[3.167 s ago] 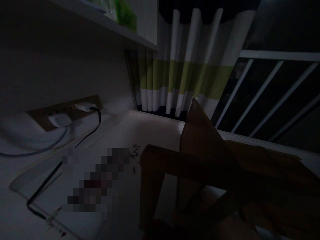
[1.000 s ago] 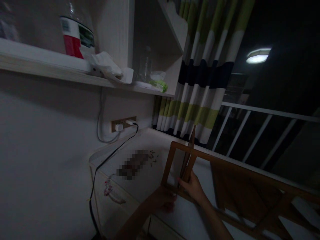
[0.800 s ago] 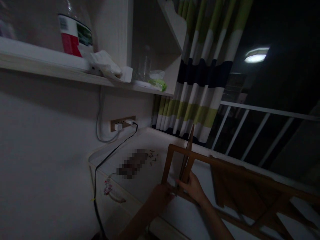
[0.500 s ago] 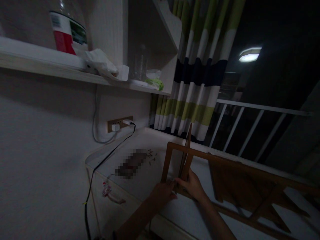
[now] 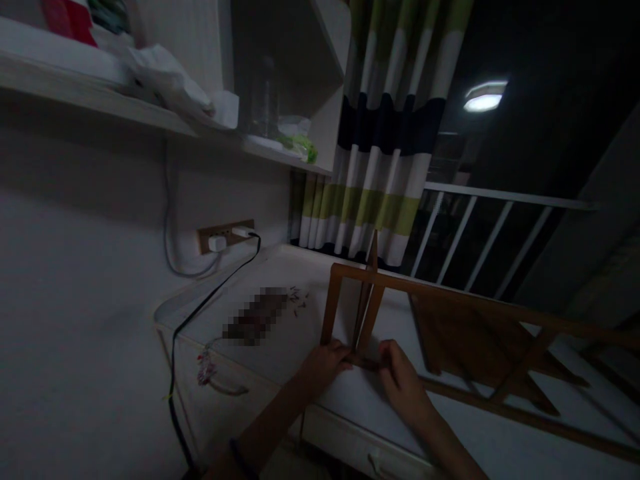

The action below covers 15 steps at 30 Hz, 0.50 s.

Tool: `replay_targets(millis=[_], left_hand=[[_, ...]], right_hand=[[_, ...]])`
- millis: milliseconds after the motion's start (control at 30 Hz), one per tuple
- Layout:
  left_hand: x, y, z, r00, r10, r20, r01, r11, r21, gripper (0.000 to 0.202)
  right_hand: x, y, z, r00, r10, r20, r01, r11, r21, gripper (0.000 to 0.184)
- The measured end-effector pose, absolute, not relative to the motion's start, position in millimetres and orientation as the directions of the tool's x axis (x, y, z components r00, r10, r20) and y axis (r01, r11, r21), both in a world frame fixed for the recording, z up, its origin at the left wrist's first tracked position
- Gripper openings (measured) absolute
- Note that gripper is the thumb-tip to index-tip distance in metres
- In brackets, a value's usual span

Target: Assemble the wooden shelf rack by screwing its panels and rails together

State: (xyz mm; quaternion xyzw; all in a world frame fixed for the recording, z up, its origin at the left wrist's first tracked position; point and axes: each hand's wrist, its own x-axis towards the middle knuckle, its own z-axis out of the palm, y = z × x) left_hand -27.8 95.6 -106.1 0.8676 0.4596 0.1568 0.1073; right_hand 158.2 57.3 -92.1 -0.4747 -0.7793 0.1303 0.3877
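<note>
Head camera, looking forward and down across a dim white desk.

Only one view. It sits close above the person's forearms, which enter from 6 o'clock; the wooden frame (image 5: pixel 450 333) runs toward 3 o'clock, the wall shelf (image 5: pixel 100 100) fills 10 o'clock, the striped curtain (image 5: pixel 385 133) hangs at 12.

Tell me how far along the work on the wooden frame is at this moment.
Done: the long wooden frame lies on the white cabinet top, its upright slats standing inside its left end. In hand: the left hand and right hand both press at the slats' base. Left: I cannot tell whether they are seated; small loose bits lie unused nearby.
</note>
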Motion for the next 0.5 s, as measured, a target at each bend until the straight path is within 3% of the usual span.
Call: replay_targets(millis=[233,500], left_hand=[[-27.3,95.1,-107.5,0.515,0.836,0.19,0.761,-0.548,0.346,0.023],[-27.4,90.4,-104.1,0.504,0.842,0.19,0.765,-0.538,0.354,0.023]], right_hand=[[165.1,46.5,-107.1,-0.391,0.825,0.407,0.582,0.565,-0.585,0.039],[158.8,95.3,-96.9,-0.146,0.927,0.345,0.409,0.374,-0.832,0.034]])
